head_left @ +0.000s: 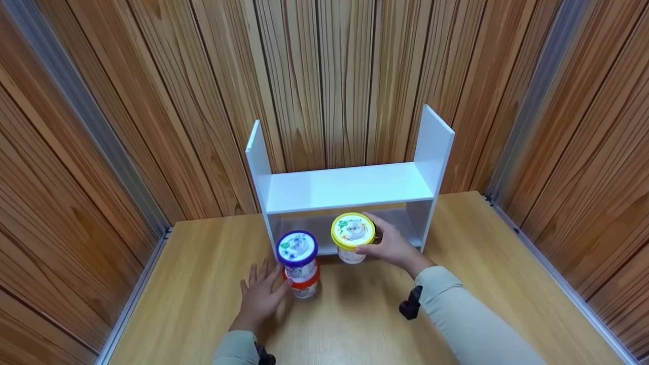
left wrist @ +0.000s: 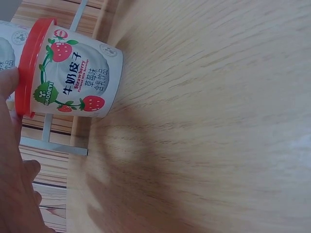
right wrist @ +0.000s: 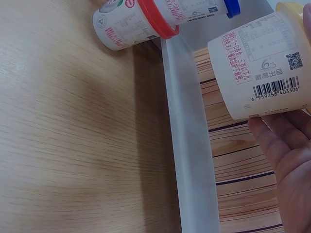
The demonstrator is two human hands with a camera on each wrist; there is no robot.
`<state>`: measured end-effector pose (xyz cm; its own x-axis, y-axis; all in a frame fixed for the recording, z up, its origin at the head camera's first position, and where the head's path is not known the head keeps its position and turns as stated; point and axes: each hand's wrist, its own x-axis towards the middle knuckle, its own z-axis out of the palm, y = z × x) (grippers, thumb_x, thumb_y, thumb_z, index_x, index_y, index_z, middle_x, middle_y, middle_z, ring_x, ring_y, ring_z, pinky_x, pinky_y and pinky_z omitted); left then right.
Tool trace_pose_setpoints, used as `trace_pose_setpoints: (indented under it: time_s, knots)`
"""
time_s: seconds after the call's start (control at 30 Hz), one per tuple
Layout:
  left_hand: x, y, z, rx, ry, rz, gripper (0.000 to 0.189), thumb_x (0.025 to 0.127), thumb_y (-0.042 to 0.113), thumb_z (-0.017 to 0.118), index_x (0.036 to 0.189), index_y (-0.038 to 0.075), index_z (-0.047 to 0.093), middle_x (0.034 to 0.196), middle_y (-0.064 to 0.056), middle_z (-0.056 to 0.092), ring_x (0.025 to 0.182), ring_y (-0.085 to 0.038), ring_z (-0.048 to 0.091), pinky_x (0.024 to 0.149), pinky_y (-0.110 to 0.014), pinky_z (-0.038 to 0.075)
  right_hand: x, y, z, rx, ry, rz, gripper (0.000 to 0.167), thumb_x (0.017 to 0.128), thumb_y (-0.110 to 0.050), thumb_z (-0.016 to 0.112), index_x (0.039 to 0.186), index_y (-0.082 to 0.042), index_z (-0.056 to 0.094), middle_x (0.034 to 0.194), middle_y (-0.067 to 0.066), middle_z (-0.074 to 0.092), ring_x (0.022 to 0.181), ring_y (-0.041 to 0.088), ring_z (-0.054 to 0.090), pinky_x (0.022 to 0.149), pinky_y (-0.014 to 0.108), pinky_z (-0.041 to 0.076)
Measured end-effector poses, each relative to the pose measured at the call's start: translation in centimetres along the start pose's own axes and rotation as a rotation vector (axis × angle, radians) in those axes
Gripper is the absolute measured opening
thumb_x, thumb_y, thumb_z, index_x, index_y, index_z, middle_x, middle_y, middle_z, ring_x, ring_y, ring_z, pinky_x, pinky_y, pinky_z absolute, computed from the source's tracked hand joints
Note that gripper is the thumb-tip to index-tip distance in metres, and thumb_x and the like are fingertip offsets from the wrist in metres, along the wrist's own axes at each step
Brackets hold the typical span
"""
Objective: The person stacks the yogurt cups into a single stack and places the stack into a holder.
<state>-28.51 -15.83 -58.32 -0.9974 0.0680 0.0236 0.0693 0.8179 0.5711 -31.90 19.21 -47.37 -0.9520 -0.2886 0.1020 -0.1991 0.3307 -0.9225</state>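
My right hand [head_left: 394,244] grips a yellow-lidded milk drink cup [head_left: 352,231] from its right side and holds it up off the table, in front of the shelf. In the right wrist view that cup's barcode side [right wrist: 257,68] faces the camera. Left of it, a blue-lidded cup [head_left: 297,248] stands on top of a red-lidded strawberry milk cup [left wrist: 77,73], which sits on the table. Beside this stack is my left hand [head_left: 259,298], its fingers spread and its thumb at the red lid and blue-lidded cup.
A white two-tier shelf [head_left: 350,187] with tall side panels stands at the back of the wooden table [head_left: 203,284]. Wood-plank walls [head_left: 345,81] rise behind and at both sides. Metal rails [head_left: 557,299] run along the table's side edges.
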Motion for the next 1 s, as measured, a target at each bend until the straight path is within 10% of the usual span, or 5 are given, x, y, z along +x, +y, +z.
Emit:
trace_pose_setpoints:
  time_s: [1.0]
  knots:
    - [-0.3, 0.1, 0.1, 0.026, 0.003, -0.014, 0.085, 0.088, 0.082, 0.04, 0.158, 0.034, 0.028, 0.17, -0.004, 0.012, 0.154, -0.043, -0.004, 0.115, -0.072, -0.007, 0.2, -1.7, -0.4, -0.05, 0.002, -0.019, 0.1, 0.071, -0.047, 0.091, 0.155, -0.026, 0.04, 0.141, 0.003, 0.054, 0.13, 0.027, 0.053, 0.106, 0.053, 0.046]
